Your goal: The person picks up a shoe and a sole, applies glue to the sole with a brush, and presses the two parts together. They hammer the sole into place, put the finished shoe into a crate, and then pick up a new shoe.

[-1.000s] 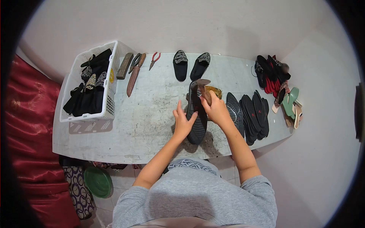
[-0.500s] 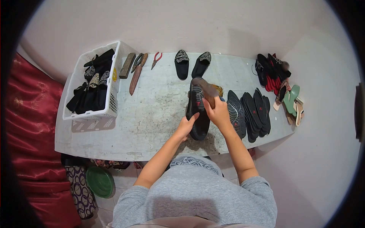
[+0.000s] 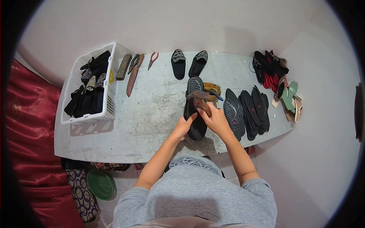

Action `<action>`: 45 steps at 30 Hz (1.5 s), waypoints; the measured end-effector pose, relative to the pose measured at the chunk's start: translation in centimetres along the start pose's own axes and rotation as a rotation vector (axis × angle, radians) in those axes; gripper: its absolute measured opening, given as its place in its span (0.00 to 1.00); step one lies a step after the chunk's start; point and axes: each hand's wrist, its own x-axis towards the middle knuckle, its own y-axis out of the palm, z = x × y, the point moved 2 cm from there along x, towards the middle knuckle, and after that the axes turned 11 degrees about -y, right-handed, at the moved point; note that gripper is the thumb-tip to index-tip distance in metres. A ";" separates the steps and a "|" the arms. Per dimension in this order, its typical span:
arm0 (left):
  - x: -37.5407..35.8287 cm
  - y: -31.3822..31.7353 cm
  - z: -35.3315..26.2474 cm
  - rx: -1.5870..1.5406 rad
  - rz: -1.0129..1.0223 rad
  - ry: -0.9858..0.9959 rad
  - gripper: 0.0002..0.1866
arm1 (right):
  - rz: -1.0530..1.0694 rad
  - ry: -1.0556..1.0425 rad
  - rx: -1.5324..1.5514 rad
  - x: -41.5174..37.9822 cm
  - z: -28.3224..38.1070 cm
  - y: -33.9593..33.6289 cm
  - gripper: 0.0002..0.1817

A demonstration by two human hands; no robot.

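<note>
My left hand (image 3: pixel 183 127) is wrapped round the side of a black shoe (image 3: pixel 197 131), which is held sole up above the front of the table. Closed round the wooden handle of a hammer (image 3: pixel 204 108), my right hand (image 3: pixel 217 121) is over the shoe's right side. The hammer's head lies across the middle of the ribbed sole, by its red mark; contact cannot be made out. Just beyond the shoe stands a yellow-brown container (image 3: pixel 212 88) with a blue-handled tool (image 3: pixel 216 95) on it. Several black soles (image 3: pixel 234 116) lie to the right of my right hand.
Two finished-looking black slippers (image 3: pixel 178 65) stand at the table's back. At left are a white basket (image 3: pixel 111 91) of shoes, a block (image 3: pixel 124 67), a sheathed knife-like tool (image 3: pixel 132 80) and red-handled pliers (image 3: pixel 153 60). Red-and-black shoes (image 3: pixel 268 66) and green sandals (image 3: pixel 291 97) are piled at right.
The hammer has come down and towards me, from a blurred position over the sole's right edge to across its middle. My left hand still grips the shoe.
</note>
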 end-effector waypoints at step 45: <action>-0.7 0.4 -0.7 0.028 -0.077 0.092 0.23 | -0.071 -0.021 0.051 -3.6 -0.5 -0.3 0.15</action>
